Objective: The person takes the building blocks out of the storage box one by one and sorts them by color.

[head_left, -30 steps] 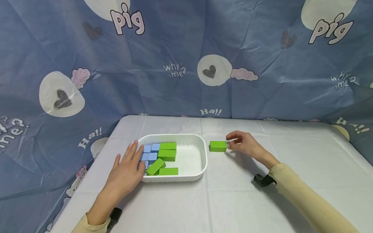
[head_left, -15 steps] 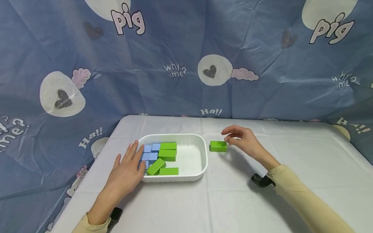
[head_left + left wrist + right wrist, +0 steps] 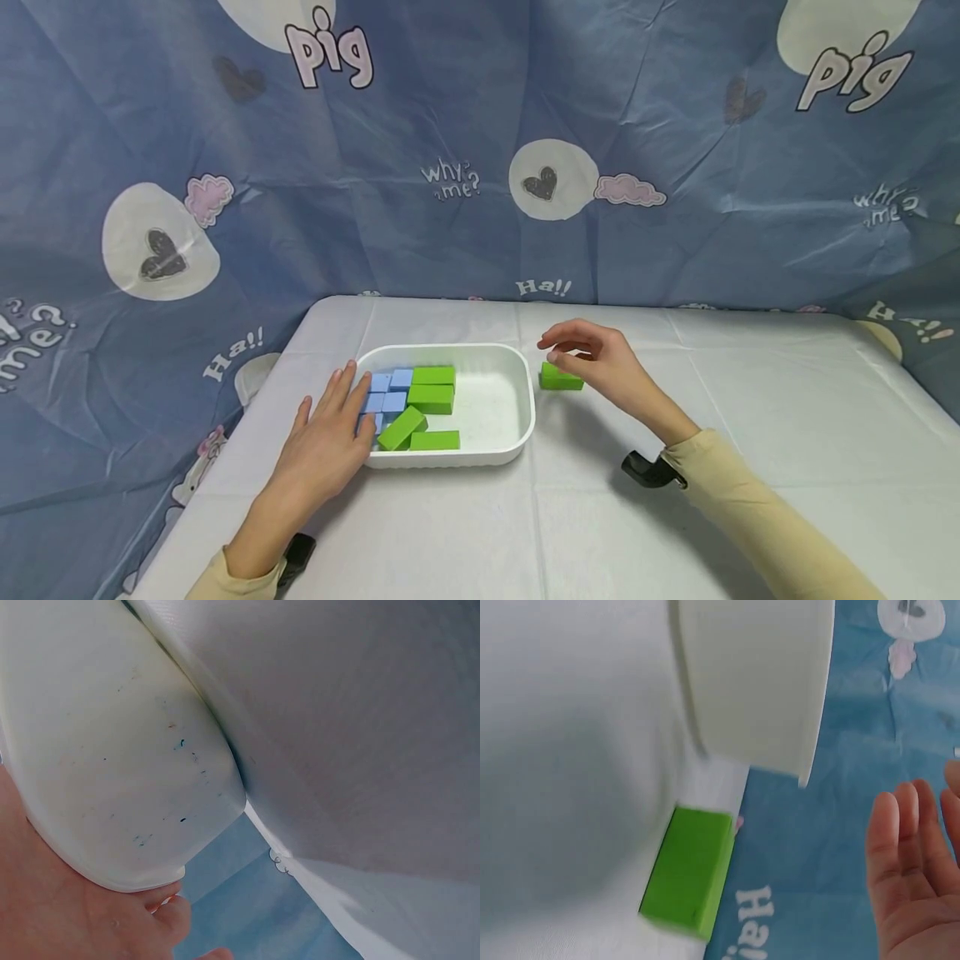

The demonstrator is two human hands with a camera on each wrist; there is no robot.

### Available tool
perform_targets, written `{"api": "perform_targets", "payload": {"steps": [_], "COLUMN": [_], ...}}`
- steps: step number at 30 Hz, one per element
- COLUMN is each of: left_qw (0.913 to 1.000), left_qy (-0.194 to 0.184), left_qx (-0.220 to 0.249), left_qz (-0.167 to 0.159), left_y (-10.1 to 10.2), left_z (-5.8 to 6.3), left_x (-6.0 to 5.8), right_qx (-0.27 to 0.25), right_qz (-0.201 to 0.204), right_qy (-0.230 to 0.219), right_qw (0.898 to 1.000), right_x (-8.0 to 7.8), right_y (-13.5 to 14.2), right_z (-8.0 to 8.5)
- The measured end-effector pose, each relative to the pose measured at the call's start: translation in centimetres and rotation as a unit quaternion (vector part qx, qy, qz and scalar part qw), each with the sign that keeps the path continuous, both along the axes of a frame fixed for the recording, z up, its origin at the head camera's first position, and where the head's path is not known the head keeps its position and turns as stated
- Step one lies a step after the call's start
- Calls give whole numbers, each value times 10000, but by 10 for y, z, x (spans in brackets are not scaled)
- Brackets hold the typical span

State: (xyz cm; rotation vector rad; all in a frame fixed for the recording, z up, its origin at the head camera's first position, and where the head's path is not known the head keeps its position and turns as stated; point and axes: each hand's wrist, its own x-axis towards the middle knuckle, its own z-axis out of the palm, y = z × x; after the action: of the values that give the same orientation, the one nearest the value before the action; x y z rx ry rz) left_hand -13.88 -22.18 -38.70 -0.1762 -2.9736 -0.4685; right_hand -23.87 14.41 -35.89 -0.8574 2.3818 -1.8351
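My left hand (image 3: pixel 322 446) lies over the left end of a white tray (image 3: pixel 522 408), fingers straight and spread across its rim. The left wrist view shows the tray's outer wall (image 3: pixel 127 750) against that hand. Inside the tray are light blue blocks (image 3: pixel 393 403) and green blocks (image 3: pixel 431 399), some partly hidden by the fingers. One green block (image 3: pixel 561 382) lies on the white cloth just right of the tray. Above it hovers my right hand (image 3: pixel 603 358), fingers loosely bent with nothing between them. In the right wrist view this block (image 3: pixel 688 870) sits apart from the hand (image 3: pixel 919 877).
White cloth (image 3: pixel 600 517) covers the table. A blue printed curtain (image 3: pixel 465 242) hangs close behind its far edge and along the left side. The right half of the tray shows bare floor (image 3: pixel 487 408).
My right hand has moved left from beside the loose green block to above it, partly covering it in the head view. The left hand, tray and blocks have stayed put.
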Motion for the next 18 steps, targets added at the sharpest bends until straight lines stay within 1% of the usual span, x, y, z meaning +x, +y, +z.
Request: {"api": "perform_targets", "payload": {"steps": [4,9,11,12,14,18], "left_qw": [10000,10000,10000,10000,10000,10000], "left_qy": [4,-11,-22,-21,-26,-30], "left_qx": [4,5,16,18,29,40], "left_qz": [11,-2,-8,-9,-3,11], "left_y": [0,0,0,0,0,0], "left_z": [1,1,1,1,2,1], "left_x": [0,1,1,0,0,0], "right_qx": [-4,156,212,248,272,342], "right_qz": [124,371,479,535,634,813], "right_qy": [-12,-106,-64,-21,33,146], "right_qw": [9999,9991,9986,9983,9976,9960], "right_x": [7,24,29,29,28,23], "right_y": [-14,-34,-41,-44,-50,-62], "right_z": [6,23,27,26,20,2]}}
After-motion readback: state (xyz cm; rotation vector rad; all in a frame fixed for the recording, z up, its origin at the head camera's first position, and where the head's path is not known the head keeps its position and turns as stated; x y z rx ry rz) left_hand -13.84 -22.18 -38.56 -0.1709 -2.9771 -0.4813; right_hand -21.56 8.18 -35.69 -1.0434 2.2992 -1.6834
